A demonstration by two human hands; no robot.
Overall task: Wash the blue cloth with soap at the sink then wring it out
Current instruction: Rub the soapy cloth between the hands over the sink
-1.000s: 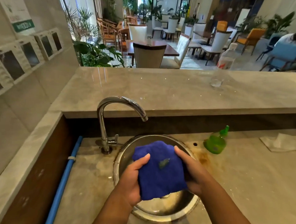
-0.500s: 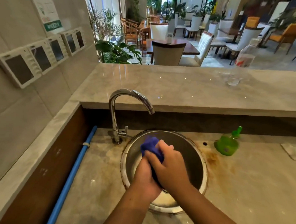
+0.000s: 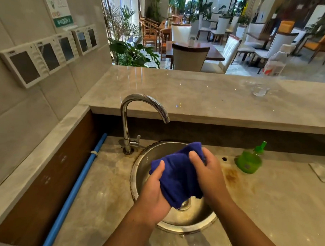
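The blue cloth (image 3: 178,174) is bunched up above the round steel sink (image 3: 141,167). My left hand (image 3: 154,192) grips its lower left side, thumb on top. My right hand (image 3: 208,173) clutches its upper right part, fingers curled over the fabric. The chrome tap (image 3: 137,112) curves over the sink's back left; no water runs from it. A green soap bottle (image 3: 248,161) lies on the counter right of the sink.
A white tissue (image 3: 323,172) lies at the right edge of the lower counter. On the raised ledge (image 3: 194,96) stand a clear glass (image 3: 259,89) and a plastic bottle (image 3: 274,62). A blue pipe (image 3: 75,188) runs along the left wall.
The hands had closed together over the cloth, hiding most of it; now they have drawn apart and the cloth shows spread between them. The view has shifted left.
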